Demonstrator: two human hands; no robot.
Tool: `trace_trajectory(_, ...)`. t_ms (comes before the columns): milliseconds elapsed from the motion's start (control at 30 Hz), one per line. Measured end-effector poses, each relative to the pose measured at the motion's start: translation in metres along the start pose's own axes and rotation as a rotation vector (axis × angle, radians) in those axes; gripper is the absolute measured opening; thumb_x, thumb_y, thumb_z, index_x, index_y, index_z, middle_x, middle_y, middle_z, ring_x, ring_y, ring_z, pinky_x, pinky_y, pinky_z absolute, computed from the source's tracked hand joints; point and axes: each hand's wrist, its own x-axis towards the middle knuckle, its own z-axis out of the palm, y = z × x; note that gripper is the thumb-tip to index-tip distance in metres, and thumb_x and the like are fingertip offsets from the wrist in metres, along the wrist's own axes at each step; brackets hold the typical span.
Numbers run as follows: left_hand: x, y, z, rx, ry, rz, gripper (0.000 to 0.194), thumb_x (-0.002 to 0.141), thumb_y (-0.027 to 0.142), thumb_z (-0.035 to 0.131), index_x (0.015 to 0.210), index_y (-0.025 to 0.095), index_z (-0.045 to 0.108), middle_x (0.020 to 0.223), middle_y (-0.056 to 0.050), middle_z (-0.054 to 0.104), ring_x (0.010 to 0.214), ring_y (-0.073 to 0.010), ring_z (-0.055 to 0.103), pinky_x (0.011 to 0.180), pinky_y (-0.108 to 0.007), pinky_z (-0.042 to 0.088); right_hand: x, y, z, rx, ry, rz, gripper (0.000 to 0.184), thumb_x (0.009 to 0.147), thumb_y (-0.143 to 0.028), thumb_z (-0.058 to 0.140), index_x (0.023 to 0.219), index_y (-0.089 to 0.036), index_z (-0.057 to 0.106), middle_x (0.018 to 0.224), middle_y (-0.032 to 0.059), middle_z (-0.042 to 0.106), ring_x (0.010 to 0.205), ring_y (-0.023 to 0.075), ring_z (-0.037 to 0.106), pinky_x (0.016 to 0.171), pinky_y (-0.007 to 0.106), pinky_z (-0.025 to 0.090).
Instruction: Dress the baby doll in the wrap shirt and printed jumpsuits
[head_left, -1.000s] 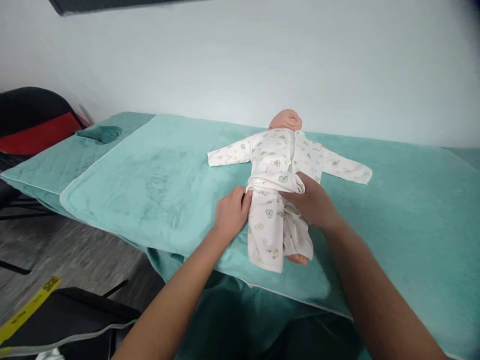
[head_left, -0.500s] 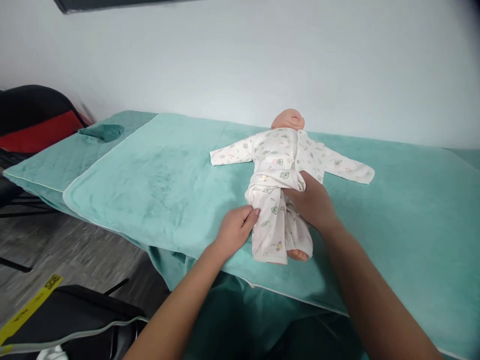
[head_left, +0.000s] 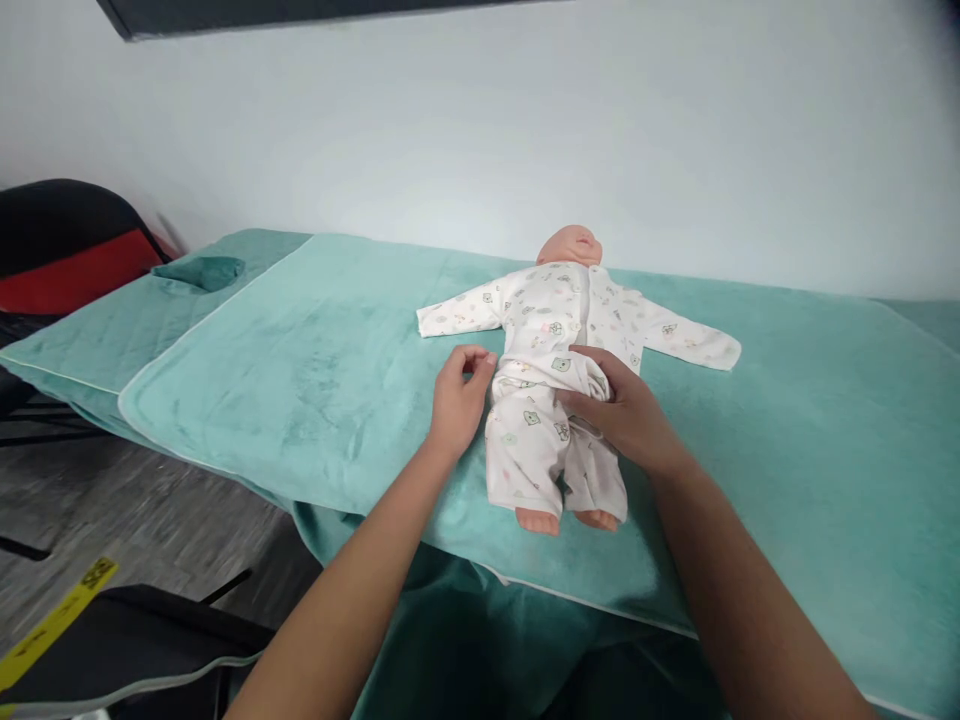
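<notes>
A baby doll (head_left: 571, 245) lies on its back, head toward the wall and arms spread. It wears a white printed top (head_left: 551, 308) and matching pants (head_left: 525, 450). Bare feet show below the pant legs. My right hand (head_left: 626, 410) grips the bunched waistband of the pants on the right side, thumb below and fingers over the cloth. Beside the doll's waist on the left is my left hand (head_left: 459, 395), fingers loosely bent and thumb a little apart, with no cloth visible in it.
A green padded cover (head_left: 300, 370) spreads over the long bed, which stands against a white wall (head_left: 480, 140). A face hole (head_left: 202, 272) is at its left end. A black and red chair (head_left: 75, 250) stands at the left, and a black bag-like item (head_left: 142, 635) is at lower left.
My left hand has moved from the pant leg up to the waist. The left pant leg has risen, so that foot now shows. My right hand stays at the waistband.
</notes>
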Motion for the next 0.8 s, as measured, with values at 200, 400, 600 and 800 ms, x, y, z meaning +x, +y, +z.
trace_trajectory(200, 0.041, 0.040, 0.014, 0.173, -0.455, -0.005, 0.034, 0.073, 0.019, 0.071, 0.105, 0.021, 0.061, 0.122, -0.008, 0.054, 0.112, -0.0207, 0.055, 0.098, -0.033, 0.045, -0.001, 0.003, -0.001, 0.129, 0.196, -0.116, 0.028, 0.091, -0.046, 0.060, 0.103, -0.024, 0.069, 0.107, 0.0053, 0.071, 0.098, 0.0225, 0.065, 0.090, 0.040, 0.050)
trace_trajectory(400, 0.029, 0.058, 0.038, 0.722, -0.491, 0.164, 0.049, 0.079, 0.028, 0.069, 0.122, 0.021, 0.047, 0.133, -0.013, 0.041, 0.122, -0.0322, 0.047, 0.096, -0.044, 0.046, 0.018, 0.021, -0.011, -0.340, 0.711, -0.192, 0.032, 0.077, -0.039, 0.071, 0.102, -0.023, 0.059, 0.101, 0.0055, 0.059, 0.085, 0.0211, 0.056, 0.073, 0.037, 0.049)
trace_trajectory(600, 0.016, 0.062, 0.057, 0.972, -0.381, 0.241, 0.028, 0.090, 0.025, 0.055, 0.116, 0.018, 0.048, 0.129, -0.016, 0.046, 0.106, -0.0322, 0.059, 0.083, -0.042, 0.048, 0.032, 0.026, -0.015, -0.572, 0.459, -0.157, 0.038, 0.078, -0.049, 0.069, 0.102, -0.022, 0.055, 0.103, 0.0081, 0.056, 0.092, 0.0252, 0.053, 0.081, 0.041, 0.046)
trace_trajectory(800, 0.023, 0.061, 0.060, 0.933, -0.378, 0.268, 0.016, 0.089, 0.013, 0.047, 0.102, 0.016, 0.057, 0.121, -0.016, 0.052, 0.088, -0.0249, 0.065, 0.072, -0.036, 0.045, 0.043, -0.002, -0.025, -0.703, 0.289, -0.052, 0.022, 0.086, -0.036, 0.052, 0.070, -0.024, 0.044, 0.074, 0.0031, 0.049, 0.070, 0.0200, 0.046, 0.066, 0.035, 0.038)
